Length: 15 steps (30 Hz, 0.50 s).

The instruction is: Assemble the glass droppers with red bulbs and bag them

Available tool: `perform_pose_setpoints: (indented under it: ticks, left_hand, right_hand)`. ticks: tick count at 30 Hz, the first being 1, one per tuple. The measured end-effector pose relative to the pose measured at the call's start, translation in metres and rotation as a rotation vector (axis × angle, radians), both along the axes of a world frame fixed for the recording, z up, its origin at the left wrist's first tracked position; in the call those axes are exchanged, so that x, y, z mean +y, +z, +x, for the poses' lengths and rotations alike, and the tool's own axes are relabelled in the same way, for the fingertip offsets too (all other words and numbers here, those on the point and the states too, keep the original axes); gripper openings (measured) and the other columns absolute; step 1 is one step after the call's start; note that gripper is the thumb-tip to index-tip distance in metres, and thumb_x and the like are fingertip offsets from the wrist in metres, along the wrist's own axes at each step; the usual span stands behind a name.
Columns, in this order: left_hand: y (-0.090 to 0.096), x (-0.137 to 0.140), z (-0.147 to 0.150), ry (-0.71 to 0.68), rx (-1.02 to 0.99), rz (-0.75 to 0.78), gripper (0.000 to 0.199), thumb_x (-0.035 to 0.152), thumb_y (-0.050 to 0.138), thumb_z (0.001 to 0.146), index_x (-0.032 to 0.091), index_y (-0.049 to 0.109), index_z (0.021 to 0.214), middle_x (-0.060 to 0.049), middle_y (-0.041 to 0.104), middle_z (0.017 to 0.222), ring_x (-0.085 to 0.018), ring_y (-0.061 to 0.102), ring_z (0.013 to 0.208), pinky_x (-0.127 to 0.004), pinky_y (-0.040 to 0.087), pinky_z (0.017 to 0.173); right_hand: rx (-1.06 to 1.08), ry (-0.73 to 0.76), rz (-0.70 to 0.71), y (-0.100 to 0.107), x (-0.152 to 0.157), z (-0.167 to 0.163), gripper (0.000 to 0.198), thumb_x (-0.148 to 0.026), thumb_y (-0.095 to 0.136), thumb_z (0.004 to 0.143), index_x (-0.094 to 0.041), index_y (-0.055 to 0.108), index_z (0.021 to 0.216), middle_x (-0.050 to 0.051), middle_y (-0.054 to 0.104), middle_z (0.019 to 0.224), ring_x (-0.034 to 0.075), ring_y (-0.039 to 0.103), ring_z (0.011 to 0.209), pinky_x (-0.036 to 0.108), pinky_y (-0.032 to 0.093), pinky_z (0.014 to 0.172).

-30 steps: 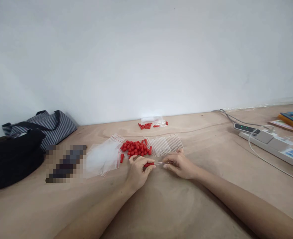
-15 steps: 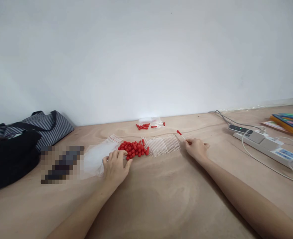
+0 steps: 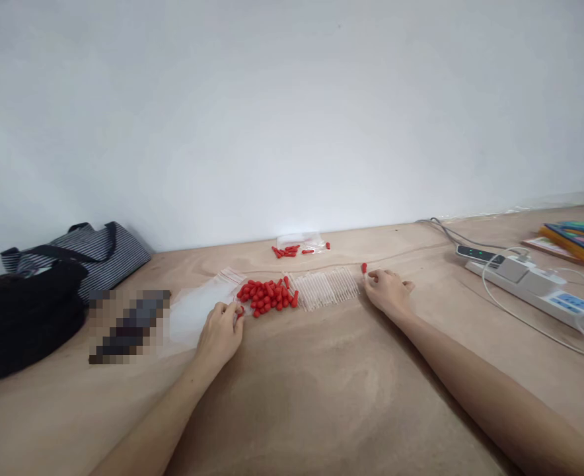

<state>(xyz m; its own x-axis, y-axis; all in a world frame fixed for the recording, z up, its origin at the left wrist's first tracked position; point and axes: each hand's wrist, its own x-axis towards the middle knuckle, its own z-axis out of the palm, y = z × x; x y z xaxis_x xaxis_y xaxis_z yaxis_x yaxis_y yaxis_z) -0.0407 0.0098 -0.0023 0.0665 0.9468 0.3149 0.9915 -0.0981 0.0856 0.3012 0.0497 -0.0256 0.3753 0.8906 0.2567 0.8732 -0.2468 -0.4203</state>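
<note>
My left hand [image 3: 222, 330] is closed at the left edge of a pile of small red bulb-shaped caps [image 3: 267, 296]. One red cap [image 3: 241, 311] shows between its thumb and fingers. Beside the pile, thin white sticks [image 3: 322, 289] lie side by side in a row, looking like cotton swabs. At the right end of this row my right hand [image 3: 388, 289] pinches a white stick tipped with a red cap [image 3: 365, 268]; the fingers hide most of the stick. Clear plastic zip bags [image 3: 193, 314] lie to the left of the pile.
More red caps [image 3: 286, 251] lie by a clear bag [image 3: 302, 240] near the wall. A power strip [image 3: 534, 291] with plugs and cables is on the right, books [image 3: 579, 241] beyond it. At left are a striped bag [image 3: 118, 254], black cloth [image 3: 29, 324] and a pixelated dark object [image 3: 131, 324].
My left hand has drawn back slightly to the left and closed on a red cap. In my right hand the capped stick has turned from slanting left to nearly upright.
</note>
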Motion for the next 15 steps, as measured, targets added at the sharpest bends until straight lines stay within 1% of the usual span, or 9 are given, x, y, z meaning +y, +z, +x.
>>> perform_pose_setpoints:
  ticks: [4,9,13,15]
  left_hand:
    - [0.004,0.000,0.002,0.076,0.049,-0.054,0.017,0.023,0.049,0.080,0.014,0.055,0.093,-0.010,0.053,0.091,-0.023,0.056,0.085,-0.030,0.043,0.075]
    - [0.006,0.002,0.006,0.110,-0.006,-0.149,0.018,0.019,0.047,0.081,0.014,0.049,0.098,-0.006,0.059,0.083,-0.021,0.059,0.080,-0.027,0.042,0.070]
    - [0.009,0.003,0.008,0.153,-0.054,-0.171,0.027,0.015,0.045,0.080,0.014,0.043,0.107,-0.004,0.062,0.080,-0.020,0.060,0.077,-0.027,0.042,0.066]
    - [0.011,0.002,0.008,0.156,-0.070,-0.167,0.030,0.013,0.044,0.079,0.013,0.042,0.109,-0.005,0.061,0.079,-0.021,0.060,0.076,-0.028,0.042,0.067]
  right_hand:
    - [0.009,0.024,-0.056,0.005,0.006,-0.004,0.030,-0.039,0.043,0.078,-0.020,0.065,0.087,0.009,0.063,0.094,0.026,0.050,0.096,0.046,0.021,0.086]
    - [0.025,0.055,-0.231,0.012,0.020,-0.013,0.024,-0.037,0.047,0.074,-0.023,0.066,0.079,0.008,0.065,0.088,0.027,0.053,0.094,0.047,0.022,0.087]
    - [0.036,0.045,-0.287,0.013,0.031,-0.015,0.021,-0.033,0.049,0.072,-0.018,0.064,0.073,0.008,0.064,0.072,0.026,0.058,0.083,0.048,0.024,0.086]
    - [0.045,0.041,-0.310,0.013,0.035,-0.014,0.018,-0.030,0.050,0.070,-0.017,0.063,0.073,0.006,0.062,0.061,0.024,0.059,0.075,0.048,0.026,0.085]
